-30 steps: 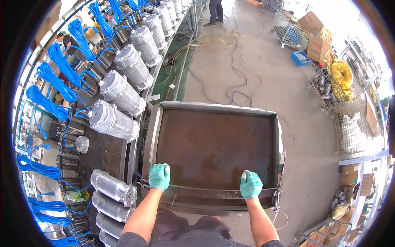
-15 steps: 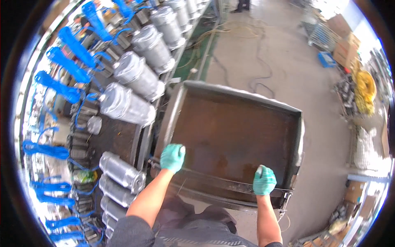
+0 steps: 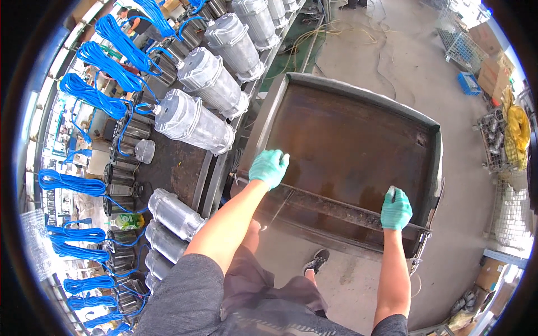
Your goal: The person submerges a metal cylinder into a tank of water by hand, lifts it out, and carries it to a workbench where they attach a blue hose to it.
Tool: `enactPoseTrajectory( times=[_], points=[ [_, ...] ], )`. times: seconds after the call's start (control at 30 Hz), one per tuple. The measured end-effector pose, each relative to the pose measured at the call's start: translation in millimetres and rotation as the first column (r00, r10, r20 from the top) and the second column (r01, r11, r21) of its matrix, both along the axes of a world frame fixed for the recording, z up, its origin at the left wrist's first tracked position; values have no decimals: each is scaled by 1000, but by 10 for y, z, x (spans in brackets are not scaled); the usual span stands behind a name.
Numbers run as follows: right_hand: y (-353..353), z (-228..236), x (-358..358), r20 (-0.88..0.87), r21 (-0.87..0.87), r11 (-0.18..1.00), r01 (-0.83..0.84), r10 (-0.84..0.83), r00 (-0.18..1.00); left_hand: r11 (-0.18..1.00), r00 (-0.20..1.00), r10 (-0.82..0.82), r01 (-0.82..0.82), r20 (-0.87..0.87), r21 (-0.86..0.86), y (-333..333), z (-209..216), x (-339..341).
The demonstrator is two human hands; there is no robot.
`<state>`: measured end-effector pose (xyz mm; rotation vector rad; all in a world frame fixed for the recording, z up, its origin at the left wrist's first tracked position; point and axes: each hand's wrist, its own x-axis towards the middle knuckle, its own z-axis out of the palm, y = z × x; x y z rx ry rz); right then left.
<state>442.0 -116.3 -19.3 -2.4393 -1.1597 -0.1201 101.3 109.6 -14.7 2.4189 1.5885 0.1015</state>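
Observation:
Both my hands wear green gloves. My left hand (image 3: pixel 269 169) is closed over the left part of the dark metal bar (image 3: pixel 336 207) along the near side of a cart. My right hand (image 3: pixel 396 210) is wrapped round the same bar near its right end, thumb up. In front of them lies the cart's wide, shallow metal tray (image 3: pixel 358 103), with a raised rim and a brown, stained bottom. The undersides of both grips are hidden. My shoe (image 3: pixel 318 261) shows on the floor behind the cart.
Left of the cart runs a metal-edged workbench (image 3: pixel 208 182) with grey cylindrical motor housings (image 3: pixel 193 124) and coiled blue cables (image 3: pixel 95 95). Hoses (image 3: pixel 336 32) lie on the floor ahead. At right stand a blue crate (image 3: pixel 469 83), cardboard boxes (image 3: pixel 493 75) and wire cages (image 3: pixel 513 207).
The bench and cart sit higher and farther right in view. My left hand still grips the bar, as does my right. My shoe and more floor behind the cart now show.

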Motion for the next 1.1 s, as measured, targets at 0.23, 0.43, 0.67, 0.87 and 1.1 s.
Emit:
enactPoseTrajectory(
  times=[0.23,0.43,0.67,0.87,1.1],
  points=[
    [517,-21,285,32,-76,995,64,-62,998,999,999,41,-42,34,14,516,-93,275],
    [924,11,618,27,-138,986,94,-92,995,998,999,42,-42,1,-45,932,-25,651],
    [1387,6,862,9,-150,978,145,-145,989,996,996,83,-82,25,-34,1349,-32,922],
    [1632,-65,1075,23,-159,975,154,-153,988,995,996,88,-87,30,-37,1617,-35,1088],
    [1862,-82,1267,11,-164,974,154,-154,988,994,997,76,-77,-9,-73,1845,1,1261]
  ],
)
